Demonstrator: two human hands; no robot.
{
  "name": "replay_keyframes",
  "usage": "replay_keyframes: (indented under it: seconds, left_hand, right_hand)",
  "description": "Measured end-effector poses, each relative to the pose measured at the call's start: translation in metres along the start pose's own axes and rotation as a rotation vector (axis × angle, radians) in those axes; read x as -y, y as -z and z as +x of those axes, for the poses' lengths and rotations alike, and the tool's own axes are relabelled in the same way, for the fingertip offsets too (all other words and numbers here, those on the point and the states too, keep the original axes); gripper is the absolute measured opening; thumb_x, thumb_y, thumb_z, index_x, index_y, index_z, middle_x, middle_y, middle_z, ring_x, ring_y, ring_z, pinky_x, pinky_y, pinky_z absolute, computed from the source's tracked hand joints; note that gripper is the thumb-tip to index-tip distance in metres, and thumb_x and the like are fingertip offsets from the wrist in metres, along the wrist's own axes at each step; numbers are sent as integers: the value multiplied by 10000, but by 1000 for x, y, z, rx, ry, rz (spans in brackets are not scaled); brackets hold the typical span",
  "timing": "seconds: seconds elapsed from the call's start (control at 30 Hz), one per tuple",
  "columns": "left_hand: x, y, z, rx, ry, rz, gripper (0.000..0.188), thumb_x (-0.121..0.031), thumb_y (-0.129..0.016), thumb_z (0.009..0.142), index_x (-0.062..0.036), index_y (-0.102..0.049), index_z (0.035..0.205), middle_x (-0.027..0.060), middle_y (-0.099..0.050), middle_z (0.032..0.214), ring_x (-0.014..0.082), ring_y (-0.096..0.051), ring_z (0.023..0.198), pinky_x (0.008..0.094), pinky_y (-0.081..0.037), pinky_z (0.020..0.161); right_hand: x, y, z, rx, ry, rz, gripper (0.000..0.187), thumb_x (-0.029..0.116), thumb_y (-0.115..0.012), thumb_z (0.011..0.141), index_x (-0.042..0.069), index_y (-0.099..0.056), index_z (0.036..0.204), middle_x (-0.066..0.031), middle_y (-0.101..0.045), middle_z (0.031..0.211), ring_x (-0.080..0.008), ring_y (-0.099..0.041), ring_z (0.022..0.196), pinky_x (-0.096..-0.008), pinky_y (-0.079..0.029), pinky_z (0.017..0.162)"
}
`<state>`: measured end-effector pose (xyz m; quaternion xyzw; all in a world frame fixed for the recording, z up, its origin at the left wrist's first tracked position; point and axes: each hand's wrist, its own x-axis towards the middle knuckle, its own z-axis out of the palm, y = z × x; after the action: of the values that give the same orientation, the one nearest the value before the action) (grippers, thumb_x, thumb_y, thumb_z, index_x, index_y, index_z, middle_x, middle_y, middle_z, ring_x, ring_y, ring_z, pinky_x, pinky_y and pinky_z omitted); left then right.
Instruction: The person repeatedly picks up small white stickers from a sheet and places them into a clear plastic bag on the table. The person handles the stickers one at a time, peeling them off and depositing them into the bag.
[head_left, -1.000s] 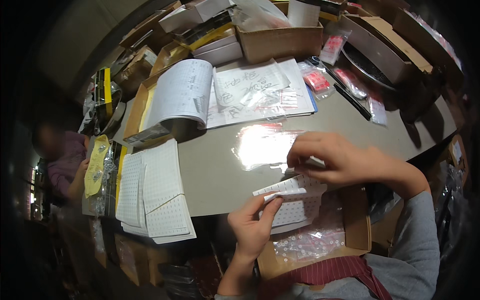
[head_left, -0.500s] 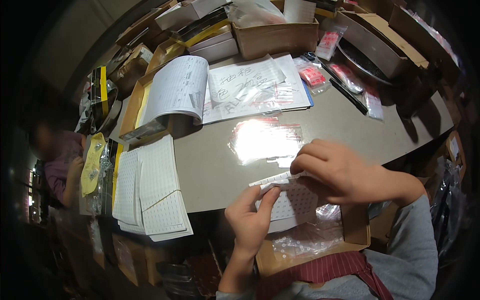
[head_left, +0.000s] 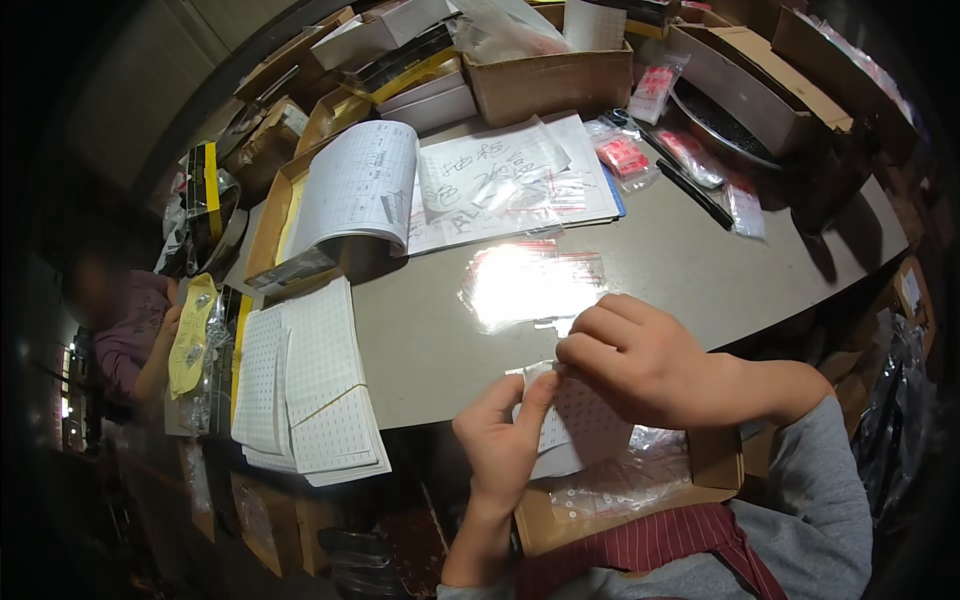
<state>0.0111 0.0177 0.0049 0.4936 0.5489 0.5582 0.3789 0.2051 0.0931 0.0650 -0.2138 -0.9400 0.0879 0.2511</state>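
At the near edge of the grey table [head_left: 690,270], the person's two hands meet over a white sheet of small labels [head_left: 575,430], which hangs just past the table's edge above an open cardboard box [head_left: 620,495] resting against a striped apron. The left hand [head_left: 500,445] comes up from below with its fingers curled around the sheet's left side, thumb pressed onto its face, so it clearly holds the paper. The right hand [head_left: 640,365] lies over the sheet's upper edge with its fingertips bunched together at the top left corner, pinching there; what exactly sits between those fingertips is too small to tell. The box below holds clear bags with small pale pieces inside. Just beyond the hands, a pile of clear plastic bags [head_left: 530,285] lies flat on the table and glares under the light. Farther back rests an open ledger [head_left: 355,190] with ruled pages beside loose handwritten sheets. To the left, a stack of gridded label sheets [head_left: 305,390] overhangs the table's corner. Another person in a purple sleeve [head_left: 130,330] sits well apart at the far left.
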Motion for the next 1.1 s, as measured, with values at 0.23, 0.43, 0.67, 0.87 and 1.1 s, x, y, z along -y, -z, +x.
replay_keyframes:
  seconds: [0.23, 0.43, 0.67, 0.87, 1.1]
  left_hand:
    - [-11, -1, 3, 18, 71, 1, 242, -164, -733, 984, 62, -729, 898, -2, -589, 664, 56, -479, 667, 251, -414, 578]
    - [-3, 2, 3, 23, 26, 18, 221, -153, -724, 986, 63, -741, 939, 42, -636, 687, 65, -522, 683, 252, -448, 609]
    - [-5, 2, 4, 37, 16, -12, 231, -168, -711, 995, 59, -753, 993, 69, -691, 731, 79, -570, 704, 260, -481, 643]
    - [-3, 10, 2, 45, 102, -2, 254, -186, -712, 992, 65, -757, 985, 90, -717, 740, 93, -617, 717, 268, -506, 660]
    - [-9, 6, 4, 72, 76, -39, 252, -180, -713, 990, 68, -756, 978, 80, -722, 745, 86, -615, 716, 265, -504, 654]
  right_hand:
    - [4, -15, -11, -77, 48, -181, 343, 53, -726, 712, -8, -636, 1037, -120, -614, 937, -281, -615, 842, -366, -532, 727]
    - [6, -9, 2, -50, 33, -140, 334, 71, -729, 698, -18, -650, 1010, -108, -604, 925, -263, -609, 829, -363, -531, 724]
    - [16, -14, -4, -59, 95, -217, 298, 100, -699, 729, -4, -637, 1002, -102, -585, 895, -264, -600, 811, -380, -518, 711]
    - [-41, 14, 20, -34, -219, 247, 148, 136, -686, 867, 23, -648, 955, -119, -618, 867, -307, -618, 801, -408, -515, 699]
    - [-90, -9, 17, 69, -291, -111, 205, 200, -726, 915, 12, -647, 916, -177, -675, 878, -366, -650, 816, -436, -515, 731]
